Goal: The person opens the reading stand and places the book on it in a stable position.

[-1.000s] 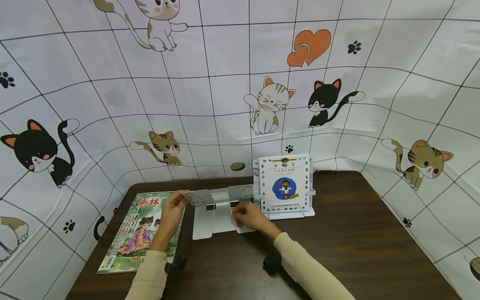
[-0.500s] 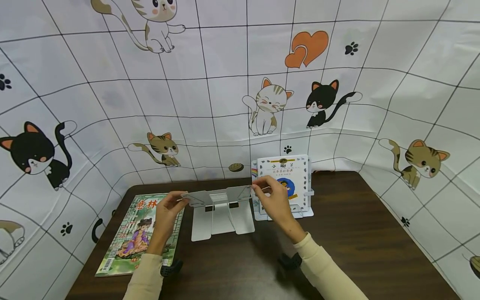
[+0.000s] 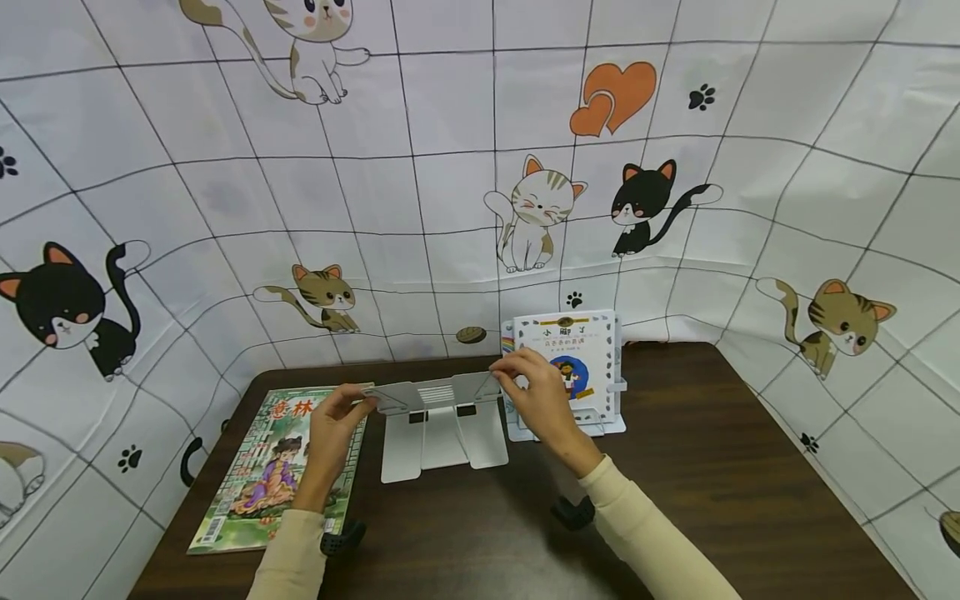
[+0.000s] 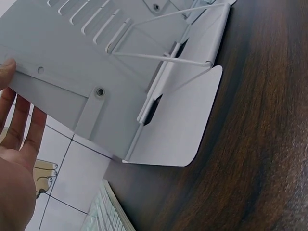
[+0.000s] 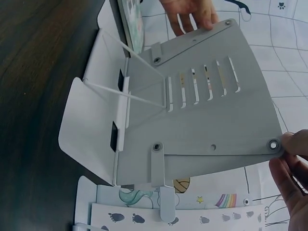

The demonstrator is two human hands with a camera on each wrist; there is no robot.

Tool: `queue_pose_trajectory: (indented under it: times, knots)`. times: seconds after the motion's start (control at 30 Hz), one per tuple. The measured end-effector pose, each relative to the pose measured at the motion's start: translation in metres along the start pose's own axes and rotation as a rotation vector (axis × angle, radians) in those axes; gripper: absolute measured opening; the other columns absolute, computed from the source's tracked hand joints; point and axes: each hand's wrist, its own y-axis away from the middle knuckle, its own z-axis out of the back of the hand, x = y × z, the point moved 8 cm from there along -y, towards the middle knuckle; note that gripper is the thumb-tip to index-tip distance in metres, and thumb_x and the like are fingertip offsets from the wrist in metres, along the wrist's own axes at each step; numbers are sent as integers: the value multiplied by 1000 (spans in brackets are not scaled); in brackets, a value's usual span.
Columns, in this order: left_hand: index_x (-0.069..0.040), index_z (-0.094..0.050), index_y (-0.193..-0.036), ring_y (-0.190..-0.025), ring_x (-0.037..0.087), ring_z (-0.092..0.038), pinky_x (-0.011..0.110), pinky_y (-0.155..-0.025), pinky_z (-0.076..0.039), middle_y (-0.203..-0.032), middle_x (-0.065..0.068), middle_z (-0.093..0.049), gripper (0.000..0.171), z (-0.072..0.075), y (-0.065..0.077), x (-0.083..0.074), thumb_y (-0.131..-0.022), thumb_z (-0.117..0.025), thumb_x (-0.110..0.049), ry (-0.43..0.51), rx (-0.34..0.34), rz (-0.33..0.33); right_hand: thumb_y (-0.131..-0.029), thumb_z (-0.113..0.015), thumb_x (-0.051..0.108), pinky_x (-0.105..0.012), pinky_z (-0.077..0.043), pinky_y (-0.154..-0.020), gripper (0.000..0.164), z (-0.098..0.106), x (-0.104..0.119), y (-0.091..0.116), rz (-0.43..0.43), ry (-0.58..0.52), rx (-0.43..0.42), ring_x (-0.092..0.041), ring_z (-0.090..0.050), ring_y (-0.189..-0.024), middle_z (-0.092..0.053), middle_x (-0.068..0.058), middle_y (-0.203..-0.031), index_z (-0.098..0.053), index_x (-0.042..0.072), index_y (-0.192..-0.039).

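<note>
A white metal book stand [image 3: 444, 437] stands on the dark wooden table, its slotted back panel [image 5: 202, 106] tilted up from the flat base [image 4: 178, 115]. A wire support [image 5: 127, 95] runs between panel and base. My left hand [image 3: 333, 429] pinches the panel's upper left corner, thumb on the near face and the other fingers behind it. At the opposite upper corner, my right hand [image 3: 543, 404] pinches the edge between thumb and fingers, as the right wrist view [image 5: 293, 166] also shows.
Right behind my right hand, a children's book [image 3: 600, 346] leans on a second white stand [image 3: 620, 367]. Left of the stand lies a magazine [image 3: 258, 475] with a green illustrated cover, partly under my left forearm. A cat-patterned sheet [image 3: 420, 200] hangs behind the table [image 3: 712, 467].
My right hand has risen from the stand's lower right part to the panel's upper right corner and taken hold there. My left hand keeps its grip at the upper left corner.
</note>
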Motion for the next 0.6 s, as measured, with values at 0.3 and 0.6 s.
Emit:
queue_pose_trajectory:
  times: [0.3,0.6]
  knots:
    - [-1,-75,-97,-90,7,-73,22,-81,-60,-98,-3,-72,4,6,6,-3,-95,-78,0,25,-25,-4,-93,-79,-1,-35,-60,-77,11,-5,6,-7,92,139,7,-21,-70,-92,-74,-4,-99,-80,8,-98]
    - [12,-71,-98,-94,9,-72,20,-89,-60,-97,-5,-69,3,8,32,-24,-95,-72,11,47,55,-141,-96,-75,-4,-37,-61,-83,9,-24,5,-29,120,206,39,-26,-70,-94,-75,-8,-98,-77,5,-97]
